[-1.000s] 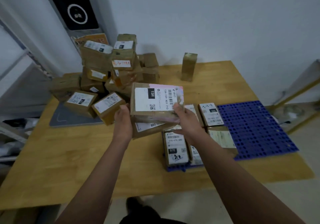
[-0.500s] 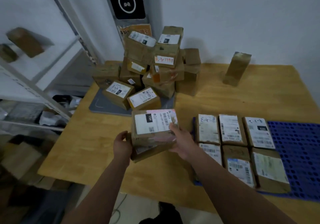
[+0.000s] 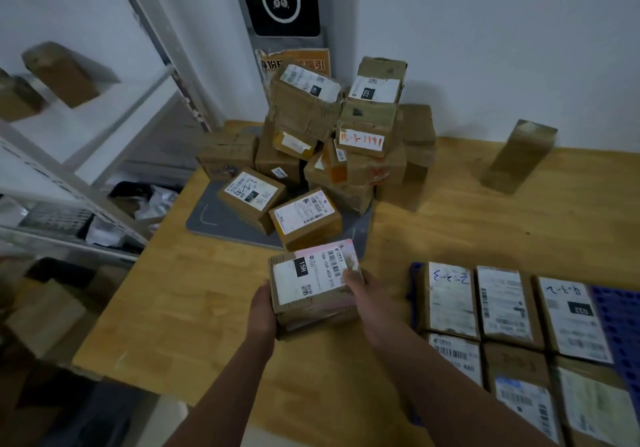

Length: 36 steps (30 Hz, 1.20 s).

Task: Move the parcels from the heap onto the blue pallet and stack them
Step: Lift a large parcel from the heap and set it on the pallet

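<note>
Step in hand, by my read: carry leg, heap to pallet. Left hand (image 3: 263, 311) and right hand (image 3: 363, 294) gripped a brown cardboard parcel with a white "15H" shipping label (image 3: 311, 284) by its two sides. Left fingers were hidden behind the box; right thumb lay on the label's corner. Parcel was over the light wooden desk (image 3: 450, 225), between heap and pallet, label up, slightly skewed. Carton looked creased and taped, with a pink strip along the far edge. Possibly a second box under it; couldn't tell.

Next move likely: swing right, square it up, and set it on the blue perforated plastic pallet (image 3: 620, 311). It could go on the bare part or as a second layer on the flat-lying labelled parcels (image 3: 450, 301), packed side by side in two rows at its left end.

Further back, the heap of brown cartons (image 3: 329, 142) sat loosely piled on a grey mat (image 3: 211, 218) by the wall; plenty left. One tall brown box (image 3: 519, 156) stood alone, well apart to the right.
</note>
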### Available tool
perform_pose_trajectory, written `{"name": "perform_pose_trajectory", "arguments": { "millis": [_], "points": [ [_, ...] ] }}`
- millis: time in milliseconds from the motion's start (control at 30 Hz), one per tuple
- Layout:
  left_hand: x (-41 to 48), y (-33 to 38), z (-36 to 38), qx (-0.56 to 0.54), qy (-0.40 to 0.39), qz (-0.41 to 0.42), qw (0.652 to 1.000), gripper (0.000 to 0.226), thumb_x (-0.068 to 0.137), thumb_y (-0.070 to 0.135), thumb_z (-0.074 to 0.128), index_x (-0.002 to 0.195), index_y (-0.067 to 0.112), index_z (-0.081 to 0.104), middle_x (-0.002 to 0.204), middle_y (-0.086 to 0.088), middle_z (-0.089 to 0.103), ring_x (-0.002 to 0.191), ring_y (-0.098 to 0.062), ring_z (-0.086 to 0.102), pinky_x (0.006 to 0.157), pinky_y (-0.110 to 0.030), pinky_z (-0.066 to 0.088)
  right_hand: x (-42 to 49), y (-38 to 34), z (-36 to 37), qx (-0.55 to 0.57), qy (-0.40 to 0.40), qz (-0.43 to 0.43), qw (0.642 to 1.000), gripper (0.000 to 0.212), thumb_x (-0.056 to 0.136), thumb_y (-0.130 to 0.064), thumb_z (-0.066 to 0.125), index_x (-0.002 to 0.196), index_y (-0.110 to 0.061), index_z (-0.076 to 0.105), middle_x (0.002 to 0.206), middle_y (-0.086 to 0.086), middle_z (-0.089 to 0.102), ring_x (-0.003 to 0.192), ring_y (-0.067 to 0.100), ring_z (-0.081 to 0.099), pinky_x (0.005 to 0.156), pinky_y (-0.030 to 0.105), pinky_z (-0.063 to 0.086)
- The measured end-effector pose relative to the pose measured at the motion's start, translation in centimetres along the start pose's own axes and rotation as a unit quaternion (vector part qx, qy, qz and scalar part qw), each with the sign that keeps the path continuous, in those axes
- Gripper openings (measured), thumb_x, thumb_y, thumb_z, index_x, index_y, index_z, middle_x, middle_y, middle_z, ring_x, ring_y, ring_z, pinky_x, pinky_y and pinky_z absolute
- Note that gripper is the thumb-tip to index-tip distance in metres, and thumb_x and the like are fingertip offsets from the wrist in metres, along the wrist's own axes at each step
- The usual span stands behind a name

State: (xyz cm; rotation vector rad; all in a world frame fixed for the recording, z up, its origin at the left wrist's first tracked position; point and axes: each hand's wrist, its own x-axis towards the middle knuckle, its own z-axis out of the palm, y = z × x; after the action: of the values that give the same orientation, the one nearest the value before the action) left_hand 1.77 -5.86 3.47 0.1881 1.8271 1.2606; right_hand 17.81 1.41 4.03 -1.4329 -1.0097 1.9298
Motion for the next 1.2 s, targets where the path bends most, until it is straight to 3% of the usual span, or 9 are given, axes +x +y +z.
{"name": "perform_pose_trajectory", "arguments": {
  "millis": [167,367,433,533,633,733,933,1067,1200],
  "points": [
    [-2.4,1.6,1.2,0.074,0.046,0.143,0.986,0.037,0.104,0.02,0.038,0.081,0.016,0.067,0.085,-0.009,0.071,0.083,-0.025,0.065,0.078,-0.044,0.051,-0.8,-1.8,-2.0,0.036,-0.029,-0.012,0.999,0.028,0.097,-0.031,0.057,0.122,-0.019,0.06,0.112,0.002,0.072,0.106,0.02,0.067,0.095,0.039,0.052],
    [-8.7,4.1,6.8,0.007,0.05,0.276,0.96,0.026,0.099,0.036,0.043,0.105,0.028,0.068,0.108,-0.001,0.068,0.104,-0.02,0.063,0.081,-0.038,0.05,-4.6,-5.0,-8.9,0.097,-0.025,-0.049,0.994,0.03,0.096,-0.03,0.058,0.124,-0.02,0.061,0.113,0.001,0.073,0.109,0.022,0.065,0.102,0.049,0.047],
    [-11.1,3.7,9.8,0.005,0.021,0.289,0.957,0.036,0.092,0.051,0.042,0.109,0.03,0.067,0.114,-0.002,0.066,0.109,-0.02,0.062,0.086,-0.045,0.051,-6.8,-6.0,-12.6,0.101,-0.02,-0.075,0.992,0.026,0.098,-0.029,0.056,0.122,-0.021,0.062,0.107,-0.003,0.075,0.102,0.018,0.068,0.096,0.043,0.05],
    [-14.5,2.6,15.3,-0.004,-0.039,0.261,0.964,0.031,0.099,0.048,0.042,0.102,0.03,0.066,0.11,-0.003,0.068,0.105,-0.019,0.063,0.092,-0.047,0.051,-9.7,-7.2,-19.0,0.105,0.012,-0.107,0.989,0.019,0.097,-0.028,0.057,0.114,-0.023,0.064,0.101,-0.007,0.075,0.089,0.012,0.07,0.087,0.036,0.049],
    [-18.1,1.4,21.1,0.048,-0.096,0.262,0.959,0.024,0.101,0.042,0.044,0.097,0.03,0.063,0.098,0.006,0.066,0.089,0.0,0.062,0.079,-0.024,0.051,-12.0,-7.8,-26.1,0.1,0.066,-0.131,0.984,0.013,0.097,-0.026,0.058,0.108,-0.023,0.064,0.102,-0.003,0.074,0.083,0.01,0.067,0.08,0.031,0.049],
    [-20.8,0.1,26.7,0.116,-0.144,0.297,0.937,0.018,0.098,0.032,0.055,0.108,0.02,0.062,0.101,0.004,0.066,0.094,-0.01,0.064,0.073,-0.021,0.048,-14.6,-8.2,-32.8,0.105,0.112,-0.149,0.977,0.009,0.098,-0.026,0.056,0.101,-0.021,0.064,0.085,-0.005,0.069,0.077,0.015,0.063,0.073,0.029,0.046],
    [-26.3,-2.3,35.6,0.241,-0.304,0.301,0.871,0.047,0.098,0.042,0.05,0.141,0.025,0.043,0.129,0.01,0.053,0.106,-0.014,0.06,0.084,-0.031,0.051,-17.4,-6.1,-43.7,0.156,0.213,-0.137,0.955,0.014,0.099,-0.029,0.056,0.109,-0.023,0.063,0.104,0.001,0.07,0.087,0.021,0.068,0.077,0.04,0.053],
    [-27.2,-4.5,38.9,0.324,-0.291,0.32,0.841,0.06,0.096,0.056,0.046,0.147,0.026,0.035,0.144,0.002,0.046,0.115,-0.018,0.056,0.097,-0.045,0.048,-17.1,-3.6,-47.9,0.181,0.245,-0.126,0.944,0.021,0.098,-0.028,0.057,0.115,-0.017,0.064,0.112,0.007,0.071,0.097,0.027,0.069,0.083,0.043,0.055],
    [-26.2,-6.7,39.1,0.388,-0.204,0.337,0.833,0.045,0.102,0.031,0.045,0.146,0.023,0.039,0.149,0.003,0.041,0.13,-0.02,0.046,0.103,-0.035,0.04,-15.3,-1.1,-50.5,0.192,0.274,-0.125,0.934,0.026,0.098,-0.021,0.056,0.12,-0.008,0.061,0.115,0.013,0.07,0.106,0.034,0.067,0.093,0.05,0.053]
  ]
}}
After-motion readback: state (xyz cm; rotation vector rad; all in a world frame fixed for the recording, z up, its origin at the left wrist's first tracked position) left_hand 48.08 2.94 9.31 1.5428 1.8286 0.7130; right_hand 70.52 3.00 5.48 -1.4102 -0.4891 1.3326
